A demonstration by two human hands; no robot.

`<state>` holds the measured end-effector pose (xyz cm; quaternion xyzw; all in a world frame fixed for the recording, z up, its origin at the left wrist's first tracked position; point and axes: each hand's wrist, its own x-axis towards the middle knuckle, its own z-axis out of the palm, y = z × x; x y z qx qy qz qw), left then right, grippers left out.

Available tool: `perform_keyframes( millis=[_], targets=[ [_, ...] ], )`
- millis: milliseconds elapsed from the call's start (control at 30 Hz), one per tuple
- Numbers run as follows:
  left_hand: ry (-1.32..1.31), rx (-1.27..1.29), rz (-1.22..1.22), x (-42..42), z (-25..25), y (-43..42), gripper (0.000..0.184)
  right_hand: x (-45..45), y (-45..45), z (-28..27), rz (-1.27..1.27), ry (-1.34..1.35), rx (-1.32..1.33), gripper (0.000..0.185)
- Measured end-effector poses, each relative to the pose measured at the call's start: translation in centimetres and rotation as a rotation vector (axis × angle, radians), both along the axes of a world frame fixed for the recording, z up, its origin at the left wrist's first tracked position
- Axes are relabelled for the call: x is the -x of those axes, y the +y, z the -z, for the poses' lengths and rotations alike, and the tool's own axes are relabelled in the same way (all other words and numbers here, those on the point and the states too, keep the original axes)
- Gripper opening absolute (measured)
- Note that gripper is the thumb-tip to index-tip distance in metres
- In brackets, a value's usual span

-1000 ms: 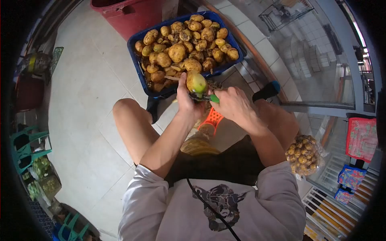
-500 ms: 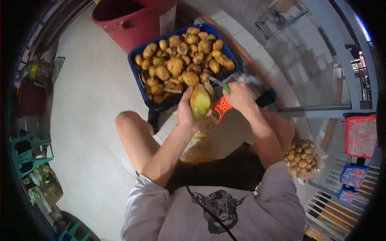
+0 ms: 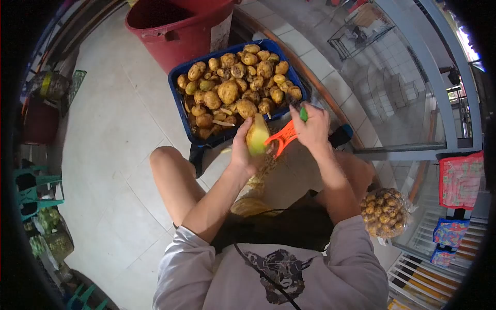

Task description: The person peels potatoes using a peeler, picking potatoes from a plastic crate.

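Note:
My left hand (image 3: 241,151) is wrapped around a large, partly peeled potato (image 3: 257,137), pale yellow-green where the skin is off and brown along its left side. In my right hand (image 3: 316,130) is an orange peeler (image 3: 284,137), its head against or very close to the potato's right side. A green handle (image 3: 304,114), which belonged to a blade seen earlier, sticks out of the same hand. Just beyond both hands stands a blue crate (image 3: 192,135) full of unpeeled potatoes (image 3: 227,93), with a few peel strips on top.
Behind the crate is a red bin (image 3: 175,39). A clear bag of small round brown produce (image 3: 385,213) sits by my right knee. Peel scraps lie on the tiled floor (image 3: 113,155) between my legs. A glass door frame (image 3: 398,151) runs along the right; green stools (image 3: 39,188) stand far left.
The peeler has come up against the potato's right side. The blade that pointed out from my right hand towards the crate no longer shows. The view has shifted slightly.

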<state>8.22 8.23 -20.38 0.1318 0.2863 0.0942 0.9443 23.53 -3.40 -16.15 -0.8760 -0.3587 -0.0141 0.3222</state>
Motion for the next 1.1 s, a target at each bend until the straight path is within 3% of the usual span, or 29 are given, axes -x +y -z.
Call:
perform_keyframes(
  millis=[133,233,300,333,567,633,700,800,867,1000,1100],
  targets=[
    [0.196,0.056,-0.048,-0.2,-1.0,-0.7,0.04,1.5,0.9,-2.4,-0.133,-0.232,-0.024,0.026],
    [0.081,-0.036,0.101,0.6,-1.7,-0.8,0.042,-0.8,1.1,-2.4,-0.108,-0.264,-0.012,0.024],
    [0.1,0.022,0.275,1.0,-3.3,-0.8,0.039,-3.5,0.7,-1.6,0.055,-0.186,0.103,0.026],
    [-0.014,-0.003,0.419,1.6,-3.0,-0.1,0.045,-4.5,0.6,-1.2,0.057,-0.189,0.1,0.026],
    [-0.086,0.176,0.16,0.7,-3.1,0.1,0.05,-3.7,0.3,-1.5,0.076,0.005,0.044,0.028],
    [-0.051,0.123,0.159,0.8,-2.4,0.1,0.05,-1.0,0.7,-2.6,-0.014,0.019,0.014,0.025],
    [-0.017,0.076,0.164,0.8,-1.9,-0.1,0.049,1.4,1.2,-4.2,-0.15,-0.129,-0.113,0.024],
    [-0.017,0.03,0.182,1.0,-1.2,-0.4,0.047,0.4,1.0,-4.2,-0.103,-0.193,-0.039,0.023],
    [-0.117,0.102,0.382,1.4,-0.4,-0.2,0.047,-1.9,0.7,-2.9,-0.032,-0.125,0.003,0.023],
    [-0.093,-0.019,0.407,1.7,-1.9,-0.3,0.061,-5.2,0.1,-1.4,0.092,0.005,0.099,0.027],
    [-0.115,0.084,0.363,1.1,-1.4,-0.4,0.055,-5.6,0.4,-0.6,0.124,-0.104,0.078,0.029]
  ],
)
